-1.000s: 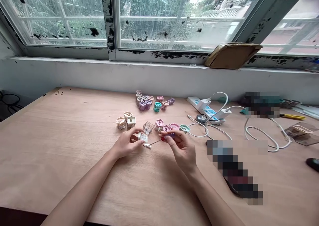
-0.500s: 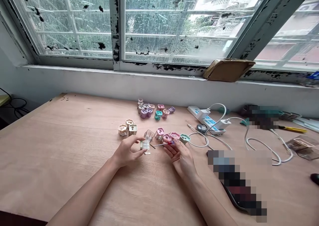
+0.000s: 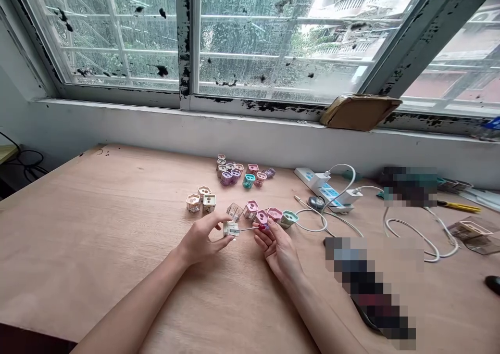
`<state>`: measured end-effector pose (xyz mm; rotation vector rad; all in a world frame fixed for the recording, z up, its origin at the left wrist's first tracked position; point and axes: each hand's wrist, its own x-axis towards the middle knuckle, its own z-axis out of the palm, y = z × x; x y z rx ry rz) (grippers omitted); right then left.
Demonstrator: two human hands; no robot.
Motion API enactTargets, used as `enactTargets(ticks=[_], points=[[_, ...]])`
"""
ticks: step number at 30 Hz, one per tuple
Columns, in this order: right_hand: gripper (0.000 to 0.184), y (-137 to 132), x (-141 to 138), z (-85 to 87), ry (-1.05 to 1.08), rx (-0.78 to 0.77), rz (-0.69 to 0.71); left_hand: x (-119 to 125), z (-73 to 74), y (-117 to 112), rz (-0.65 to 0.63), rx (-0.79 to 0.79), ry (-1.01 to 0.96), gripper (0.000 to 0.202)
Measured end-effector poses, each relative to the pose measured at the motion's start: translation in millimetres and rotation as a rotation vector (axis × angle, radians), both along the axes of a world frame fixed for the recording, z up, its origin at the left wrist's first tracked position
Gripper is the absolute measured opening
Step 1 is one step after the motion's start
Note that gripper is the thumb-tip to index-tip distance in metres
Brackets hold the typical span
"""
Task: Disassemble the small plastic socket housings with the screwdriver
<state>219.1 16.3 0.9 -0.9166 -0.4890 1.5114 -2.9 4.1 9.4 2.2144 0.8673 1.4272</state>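
Where the two hands meet in the head view: the left hand (image 3: pixel 200 238) and the right hand (image 3: pixel 280 252) face each other just above the wooden table (image 3: pixel 117 270), near its middle;
Left fingers: thumb and forefinger are apart at the tips, pinching a small clear case (image 3: pixel 231 229) between them;
Right fingers: thumb and forefinger pinch the red-and-blue handle of a thin screwdriver (image 3: pixel 264 226); the other fingers curl loosely below it;
Screwdriver shaft: it points left, its tip at the right side of the pinched case; whether it touches cannot be told;
Clear shell (image 3: pixel 235 211): it lies tilted on the table, just behind the pinched case;
Cream-topped cases (image 3: pixel 209 203): three stand close together, behind the left hand;
Pink-topped cases (image 3: pixel 251 209): three are grouped behind the right hand, which partly overlaps them; a mint-topped case (image 3: pixel 289 218) is at their right end;
Back cluster (image 3: pixel 226 177): cream and purple cases stand close together; a teal-topped case (image 3: pixel 249 181) is to their right, and a purple case (image 3: pixel 269 173) lies tilted farther right;
Power strip (image 3: pixel 308 176): it sits near the wall, with white adapters (image 3: pixel 319 179) plugged in;
Yellow cutter (image 3: pixel 461 206): it lies at the far right;
Windowsill: a folded piece of brown cardboard (image 3: pixel 360 112) leans against the window frame
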Motion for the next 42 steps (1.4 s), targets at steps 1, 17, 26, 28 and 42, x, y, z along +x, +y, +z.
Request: enactTargets(ticks=[1,17,26,28,42], points=[[0.044,-0.1,0.0,0.2,-0.006,0.009,0.002,-0.2,-0.3,0.1,-0.003,-0.001,-0.001,0.038],[0.055,-3.1,-1.8,5.0,-0.080,0.083,-0.034,-1.7,1.1,-2.3,0.007,0.030,0.074,0.011],[0.057,-2.2,6.2,9.3,-0.131,0.203,-0.129,-2.3,-0.9,-1.6,0.008,0.008,0.071,0.009],[0.058,-2.5,7.6,10.2,-0.137,0.240,-0.152,-2.6,-1.5,-1.2,0.016,0.008,0.065,0.008],[0.055,-9.3,5.9,14.7,-0.209,0.344,-0.157,-2.4,-1.3,-1.1,0.030,0.011,0.079,0.007]])
